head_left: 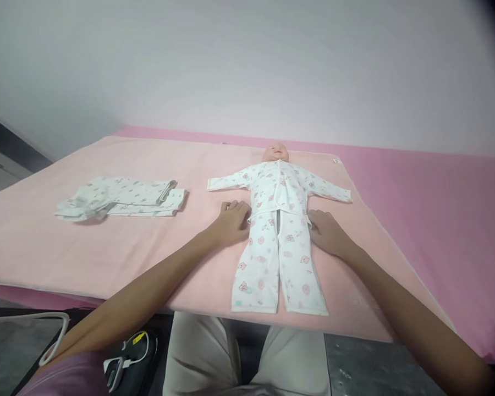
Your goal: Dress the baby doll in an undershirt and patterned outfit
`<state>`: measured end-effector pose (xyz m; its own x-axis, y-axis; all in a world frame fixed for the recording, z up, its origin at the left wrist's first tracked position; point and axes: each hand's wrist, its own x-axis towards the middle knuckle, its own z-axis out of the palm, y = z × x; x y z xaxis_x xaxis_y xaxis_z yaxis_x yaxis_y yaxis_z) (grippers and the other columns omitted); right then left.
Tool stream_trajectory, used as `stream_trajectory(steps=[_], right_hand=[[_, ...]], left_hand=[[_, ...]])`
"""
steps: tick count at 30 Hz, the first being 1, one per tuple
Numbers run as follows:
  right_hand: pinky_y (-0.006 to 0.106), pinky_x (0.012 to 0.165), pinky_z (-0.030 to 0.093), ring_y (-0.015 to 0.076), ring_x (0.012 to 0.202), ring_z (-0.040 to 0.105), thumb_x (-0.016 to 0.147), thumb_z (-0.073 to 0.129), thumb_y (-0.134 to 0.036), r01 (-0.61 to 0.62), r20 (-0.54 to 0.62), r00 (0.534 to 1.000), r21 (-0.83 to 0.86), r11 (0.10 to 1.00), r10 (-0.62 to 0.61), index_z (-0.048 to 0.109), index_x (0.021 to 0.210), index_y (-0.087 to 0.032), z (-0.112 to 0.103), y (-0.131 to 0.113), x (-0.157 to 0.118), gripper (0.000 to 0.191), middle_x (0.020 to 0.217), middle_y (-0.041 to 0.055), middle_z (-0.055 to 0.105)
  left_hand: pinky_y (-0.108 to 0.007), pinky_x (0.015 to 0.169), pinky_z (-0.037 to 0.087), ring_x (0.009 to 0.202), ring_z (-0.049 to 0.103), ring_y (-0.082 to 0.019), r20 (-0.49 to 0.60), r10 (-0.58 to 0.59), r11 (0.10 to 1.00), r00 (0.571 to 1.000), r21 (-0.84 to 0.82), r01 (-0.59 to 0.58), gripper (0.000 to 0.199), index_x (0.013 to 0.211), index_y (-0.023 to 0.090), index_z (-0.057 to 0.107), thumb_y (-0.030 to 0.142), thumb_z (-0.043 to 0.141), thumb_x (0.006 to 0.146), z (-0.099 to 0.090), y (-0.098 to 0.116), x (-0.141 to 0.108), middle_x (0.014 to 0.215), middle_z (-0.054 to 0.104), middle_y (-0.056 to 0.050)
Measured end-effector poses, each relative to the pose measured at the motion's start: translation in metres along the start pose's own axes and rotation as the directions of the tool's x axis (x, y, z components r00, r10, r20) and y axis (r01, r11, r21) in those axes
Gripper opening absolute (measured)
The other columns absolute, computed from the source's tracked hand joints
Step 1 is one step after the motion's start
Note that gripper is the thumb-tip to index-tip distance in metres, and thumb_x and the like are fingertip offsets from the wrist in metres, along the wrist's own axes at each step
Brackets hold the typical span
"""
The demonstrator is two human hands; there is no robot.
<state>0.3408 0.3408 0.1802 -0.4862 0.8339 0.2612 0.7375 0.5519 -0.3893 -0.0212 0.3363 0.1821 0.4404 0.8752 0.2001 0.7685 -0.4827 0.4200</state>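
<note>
Here are the white, printed soft-fabric trousers (pixel 260 269), legs spread flat on the pale pink cloth sheet (pixel 177 159), just below the white printed long-sleeved top (pixel 279 184). They look light, floppy, easily creased; the waist's 2 sides seem the best hold. The bare left hand (pixel 233 223) and bare right hand (pixel 328 231) curl half-closed there, touching; whether they're pinching fabric, I can't tell.

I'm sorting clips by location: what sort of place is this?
Possibly an infant-care practice room, though the view can't confirm it: a doll in a printed top lies on a pink-covered table, with folded printed clothes to the left.
</note>
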Motion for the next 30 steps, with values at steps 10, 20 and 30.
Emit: stream_trajectory(steps=[10,20,30], right_hand=[[0.04,0.072,0.037,0.0183,0.058,0.038,0.103,0.056,-0.028,-0.022,0.035,0.999,0.04,0.999,0.02,0.03,0.07,-0.022,-0.027,-0.014,-0.011,0.042,0.062,-0.0003,0.046],[0.042,0.074,0.037,0.0186,0.061,0.035,0.12,0.04,-0.041,0.149,-0.3,0.947,0.107,0.983,-0.111,0.036,0.07,-0.022,-0.029,-0.017,-0.022,0.054,0.062,0.001,0.039],[0.041,0.075,0.043,0.0192,0.067,0.043,0.114,0.06,-0.039,0.431,-0.115,0.902,0.179,0.884,-0.416,0.042,0.07,-0.023,-0.019,-0.031,-0.018,0.05,0.067,0.0008,0.048]], left_hand=[[-0.048,0.092,0.043,0.063,0.047,-0.019,-0.013,0.027,0.999,1.0,0.028,-0.026,0.04,0.071,0.022,0.037,0.038,0.048,0.105,-0.014,0.008,-0.006,0.068,0.058,-0.001],[-0.045,0.081,0.041,0.065,0.051,-0.02,0.014,0.136,0.987,0.991,0.085,-0.136,0.04,0.068,0.022,0.038,0.035,0.043,0.105,-0.04,0.002,-0.01,0.064,0.06,-0.003],[-0.043,0.082,0.046,0.066,0.052,-0.018,-0.092,0.173,0.984,0.981,0.049,-0.17,0.048,0.072,0.022,0.045,0.052,0.049,0.11,-0.031,0.011,-0.01,0.068,0.06,-0.001]])
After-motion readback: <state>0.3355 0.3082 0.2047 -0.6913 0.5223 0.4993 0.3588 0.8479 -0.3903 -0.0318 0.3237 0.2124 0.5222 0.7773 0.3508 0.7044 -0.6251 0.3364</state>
